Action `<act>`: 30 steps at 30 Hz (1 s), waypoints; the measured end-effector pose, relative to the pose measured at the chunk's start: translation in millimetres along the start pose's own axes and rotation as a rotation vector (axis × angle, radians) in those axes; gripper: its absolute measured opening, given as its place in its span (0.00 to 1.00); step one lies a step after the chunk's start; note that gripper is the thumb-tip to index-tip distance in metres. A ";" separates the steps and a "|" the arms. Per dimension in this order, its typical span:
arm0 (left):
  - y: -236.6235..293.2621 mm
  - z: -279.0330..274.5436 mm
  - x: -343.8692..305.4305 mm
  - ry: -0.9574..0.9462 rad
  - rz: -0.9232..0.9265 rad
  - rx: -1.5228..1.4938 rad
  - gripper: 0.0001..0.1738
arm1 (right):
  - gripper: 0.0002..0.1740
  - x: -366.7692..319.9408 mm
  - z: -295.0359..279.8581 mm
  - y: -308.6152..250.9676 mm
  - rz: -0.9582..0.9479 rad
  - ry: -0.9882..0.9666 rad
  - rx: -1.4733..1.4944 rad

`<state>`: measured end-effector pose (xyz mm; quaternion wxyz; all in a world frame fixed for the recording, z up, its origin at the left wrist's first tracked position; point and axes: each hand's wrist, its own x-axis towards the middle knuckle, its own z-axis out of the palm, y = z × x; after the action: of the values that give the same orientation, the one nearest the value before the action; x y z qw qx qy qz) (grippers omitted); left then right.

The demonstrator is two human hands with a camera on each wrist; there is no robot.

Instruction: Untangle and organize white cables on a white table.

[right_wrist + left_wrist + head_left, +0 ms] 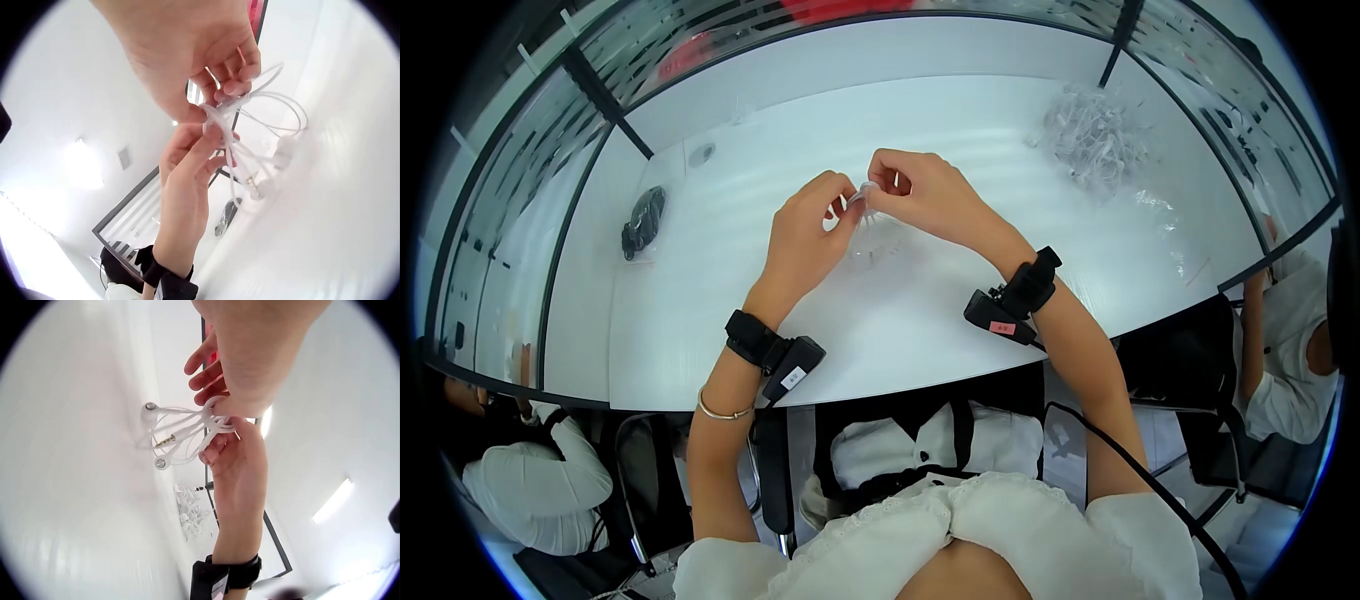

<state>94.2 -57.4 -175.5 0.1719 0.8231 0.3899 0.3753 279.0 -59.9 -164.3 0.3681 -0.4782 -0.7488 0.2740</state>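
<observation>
Both hands meet over the white table, working on a bundle of white wired earphones (200, 422). My left hand (805, 225) pinches the coiled cable between thumb and fingers. From the other side, my right hand (935, 195) pinches the same coil, its thumb close to the left fingertips. Two earbuds (150, 411) and a gold-tipped plug (165, 442) dangle below the fingers in the left wrist view. Loose cable loops (281, 103) stick out past the right fingertips. Part of the coil is hidden behind the fingers.
A heap of white cables (1095, 140) lies at the back right, with clear plastic (1165, 225) in front of it. A black bundle (644, 222) lies at the left. Low partitions with black frames (580, 85) ring the white table (960, 340). People sit on both sides.
</observation>
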 end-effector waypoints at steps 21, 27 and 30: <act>-7.5 4.5 0.4 0.025 -0.069 -0.076 0.06 | 0.12 1.2 -0.6 6.4 0.016 0.028 -0.083; -0.1 2.4 0.9 0.072 -0.194 -0.251 0.08 | 0.13 6.9 1.1 20.6 0.008 0.099 0.102; -3.3 2.8 1.4 0.160 -0.178 -0.426 0.11 | 0.13 10.7 -3.8 22.1 0.091 0.105 0.228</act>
<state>95.2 -54.2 -178.6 0.3428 0.6982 0.3855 0.4963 290.6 -41.2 -175.9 0.4461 -0.4805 -0.6700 0.3482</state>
